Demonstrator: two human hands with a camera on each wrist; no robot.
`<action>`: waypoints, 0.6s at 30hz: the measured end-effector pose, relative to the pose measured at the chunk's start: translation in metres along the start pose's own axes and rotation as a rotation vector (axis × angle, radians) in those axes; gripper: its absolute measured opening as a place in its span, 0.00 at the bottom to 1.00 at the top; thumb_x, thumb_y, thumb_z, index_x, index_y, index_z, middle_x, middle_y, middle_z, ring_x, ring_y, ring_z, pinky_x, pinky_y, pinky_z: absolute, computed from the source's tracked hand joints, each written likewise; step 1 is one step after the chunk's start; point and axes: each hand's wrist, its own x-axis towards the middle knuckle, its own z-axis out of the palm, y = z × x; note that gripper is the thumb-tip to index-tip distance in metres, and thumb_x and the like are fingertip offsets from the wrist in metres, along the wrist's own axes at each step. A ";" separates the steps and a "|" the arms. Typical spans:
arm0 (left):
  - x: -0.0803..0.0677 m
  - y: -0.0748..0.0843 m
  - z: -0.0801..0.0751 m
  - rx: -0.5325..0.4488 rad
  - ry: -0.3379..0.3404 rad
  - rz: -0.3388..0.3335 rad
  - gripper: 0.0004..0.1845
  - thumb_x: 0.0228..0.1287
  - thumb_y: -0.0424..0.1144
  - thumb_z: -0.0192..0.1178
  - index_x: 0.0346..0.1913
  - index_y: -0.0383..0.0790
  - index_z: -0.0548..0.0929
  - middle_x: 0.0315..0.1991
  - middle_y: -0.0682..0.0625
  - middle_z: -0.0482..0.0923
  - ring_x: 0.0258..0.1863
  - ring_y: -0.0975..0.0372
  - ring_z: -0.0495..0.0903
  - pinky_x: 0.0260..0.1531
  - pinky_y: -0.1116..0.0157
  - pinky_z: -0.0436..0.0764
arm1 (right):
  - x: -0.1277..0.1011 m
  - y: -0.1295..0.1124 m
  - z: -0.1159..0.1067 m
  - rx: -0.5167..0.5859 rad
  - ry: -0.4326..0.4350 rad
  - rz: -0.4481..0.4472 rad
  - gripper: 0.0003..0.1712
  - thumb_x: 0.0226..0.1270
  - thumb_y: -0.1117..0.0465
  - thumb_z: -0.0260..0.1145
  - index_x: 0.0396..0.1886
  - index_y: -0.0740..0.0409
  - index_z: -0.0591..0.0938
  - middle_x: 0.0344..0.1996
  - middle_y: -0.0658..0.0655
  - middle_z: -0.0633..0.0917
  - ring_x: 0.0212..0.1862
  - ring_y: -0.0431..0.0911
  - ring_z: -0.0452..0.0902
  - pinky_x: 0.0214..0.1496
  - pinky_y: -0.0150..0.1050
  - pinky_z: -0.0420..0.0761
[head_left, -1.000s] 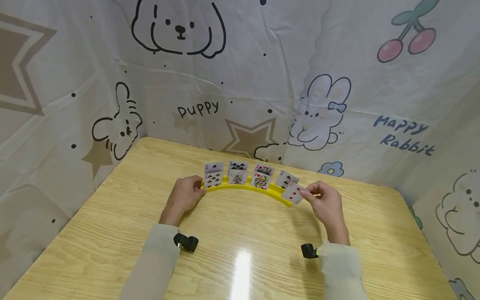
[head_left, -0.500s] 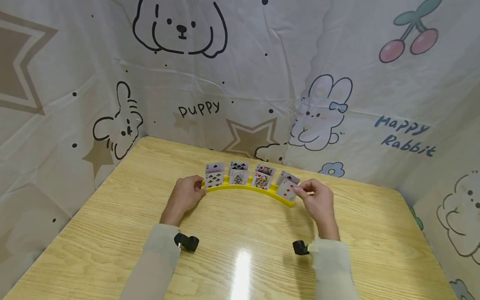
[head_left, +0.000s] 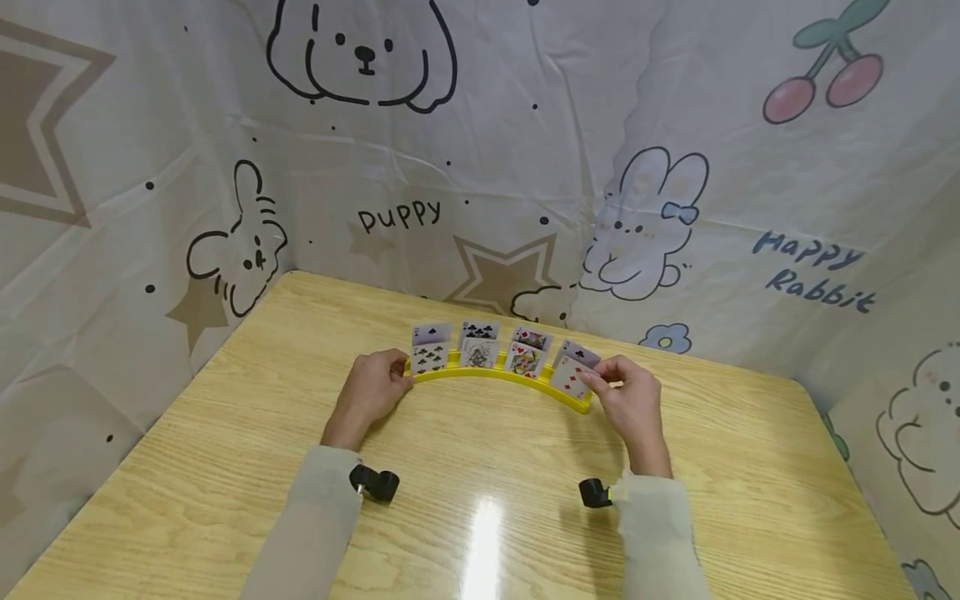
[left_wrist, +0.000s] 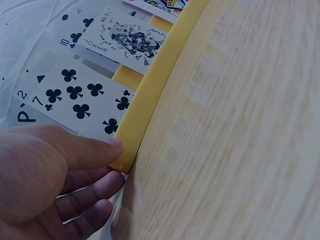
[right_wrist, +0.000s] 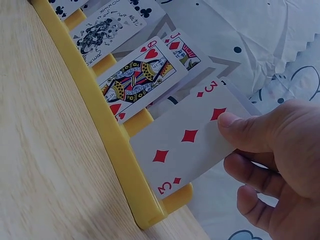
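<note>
A curved yellow card holder [head_left: 480, 372] stands on the table with playing cards upright in two rows. My left hand [head_left: 369, 390] pinches its left end, thumb on the front edge beside the seven of clubs [left_wrist: 82, 95]. At the other end my right hand [head_left: 632, 402] pinches the three of diamonds [right_wrist: 187, 137] by its right side. That card's lower edge is at the holder's front slot, and it partly covers a club card [head_left: 579, 352] behind. Between them in the front row stand the joker [head_left: 478, 354] and the queen of hearts [right_wrist: 142, 80].
In the back row are a two of spades [head_left: 430, 333], a ten of clubs [head_left: 478, 330] and a jack of diamonds [right_wrist: 187, 47]. The wooden table [head_left: 480, 467] extends in front of the holder. A printed cloth [head_left: 337, 150] hangs behind it.
My right hand has moved left with the three of diamonds, bringing the card from a tilt past the holder's right end into line with the front row. My left hand has stayed put.
</note>
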 end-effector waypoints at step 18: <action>0.000 0.000 0.000 0.003 -0.005 -0.012 0.18 0.51 0.39 0.65 0.46 0.37 0.79 0.34 0.50 0.78 0.31 0.62 0.74 0.33 0.62 0.74 | -0.004 -0.007 0.003 -0.016 -0.015 0.014 0.16 0.45 0.35 0.63 0.24 0.38 0.75 0.26 0.37 0.77 0.32 0.35 0.71 0.30 0.35 0.72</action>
